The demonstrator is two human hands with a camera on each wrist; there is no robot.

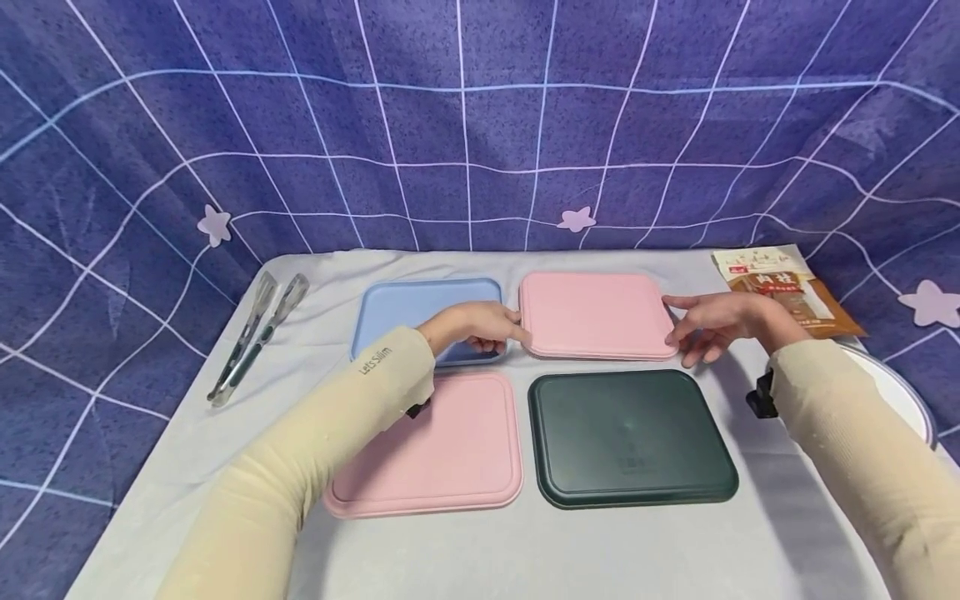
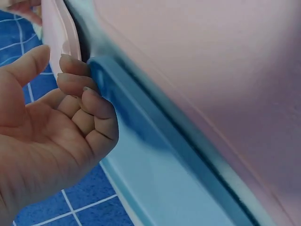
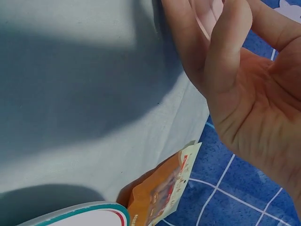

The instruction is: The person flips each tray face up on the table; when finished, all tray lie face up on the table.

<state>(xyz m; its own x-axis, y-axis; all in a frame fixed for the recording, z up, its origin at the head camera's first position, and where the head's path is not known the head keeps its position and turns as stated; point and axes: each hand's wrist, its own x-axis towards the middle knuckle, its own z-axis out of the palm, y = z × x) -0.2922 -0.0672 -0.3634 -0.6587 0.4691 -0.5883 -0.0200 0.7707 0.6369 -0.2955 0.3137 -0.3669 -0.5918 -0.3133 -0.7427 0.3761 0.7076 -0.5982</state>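
Note:
Four trays lie in two rows. At the back right is a pink tray with rounded corners and a raised rim. My left hand is at its left edge, the index fingertip at the front left corner and the other fingers loosely bent over the blue tray. My right hand has its thumb and fingers spread along the pink tray's right edge. In front lie a second pink tray, partly under my left sleeve in the head view, and a dark green tray.
Metal tongs with dark handles lie at the left on the white tablecloth. A brown and cream food packet is at the back right, near a white round dish partly hidden by my right sleeve. A purple grid-patterned curtain hangs behind.

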